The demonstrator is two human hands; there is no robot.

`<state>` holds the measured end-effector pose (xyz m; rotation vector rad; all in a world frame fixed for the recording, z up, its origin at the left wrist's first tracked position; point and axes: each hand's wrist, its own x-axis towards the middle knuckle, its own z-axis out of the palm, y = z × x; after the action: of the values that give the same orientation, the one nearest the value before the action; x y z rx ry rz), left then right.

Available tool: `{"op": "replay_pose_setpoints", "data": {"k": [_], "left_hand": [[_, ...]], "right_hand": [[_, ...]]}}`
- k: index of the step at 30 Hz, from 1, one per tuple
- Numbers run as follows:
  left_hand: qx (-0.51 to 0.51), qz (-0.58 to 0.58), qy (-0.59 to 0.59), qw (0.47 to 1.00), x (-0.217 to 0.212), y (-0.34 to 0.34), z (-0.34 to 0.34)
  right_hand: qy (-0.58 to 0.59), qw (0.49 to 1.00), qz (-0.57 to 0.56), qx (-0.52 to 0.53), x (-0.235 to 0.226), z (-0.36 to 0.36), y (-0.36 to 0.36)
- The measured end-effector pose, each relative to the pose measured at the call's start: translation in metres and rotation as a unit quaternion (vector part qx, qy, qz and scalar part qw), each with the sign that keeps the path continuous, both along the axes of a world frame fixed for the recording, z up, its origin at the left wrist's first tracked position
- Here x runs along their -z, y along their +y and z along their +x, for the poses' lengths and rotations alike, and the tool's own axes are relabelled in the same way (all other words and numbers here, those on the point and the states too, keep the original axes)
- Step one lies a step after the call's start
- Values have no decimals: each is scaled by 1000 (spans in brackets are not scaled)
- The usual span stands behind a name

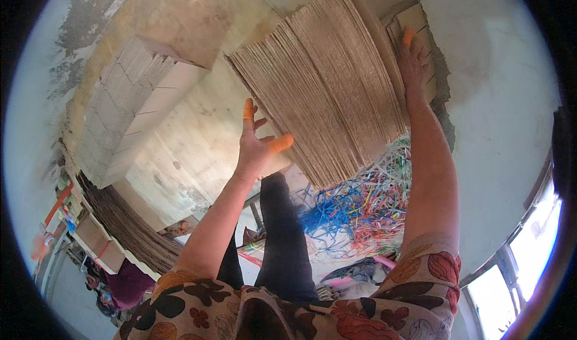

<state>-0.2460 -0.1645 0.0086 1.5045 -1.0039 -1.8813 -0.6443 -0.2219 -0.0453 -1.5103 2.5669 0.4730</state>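
A thick stack of brown cardboard sheets (318, 88), edges facing up, fills the upper middle of the view. Close to its left side is my left hand (255, 145), fingers spread and holding nothing, with orange finger covers on two fingers. My right hand (412, 66) reaches past the stack's right side and lies with fingers stretched out on slotted cardboard pieces (425, 36); one finger has an orange cover. Part of that hand's contact with the cardboard is hidden from view.
On the worn pale tabletop (186, 154) a block of slotted cardboard pieces (135, 109) stands at left. More cardboard sheets (123, 220) are stacked below it. A tangle of coloured plastic straps (360, 205) lies low on the right. A pale wall (499, 100) borders the right side.
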Motion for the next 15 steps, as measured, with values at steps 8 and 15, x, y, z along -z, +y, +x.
{"op": "replay_pose_setpoints", "data": {"k": [8,15], "left_hand": [[3,20,-13,1000,5,1,5],[8,36,-13,999,5,0,2]], "right_hand": [[-71,986,-144,53,-19,15,-7],[42,980,-195,-5,-20,4,3]]}}
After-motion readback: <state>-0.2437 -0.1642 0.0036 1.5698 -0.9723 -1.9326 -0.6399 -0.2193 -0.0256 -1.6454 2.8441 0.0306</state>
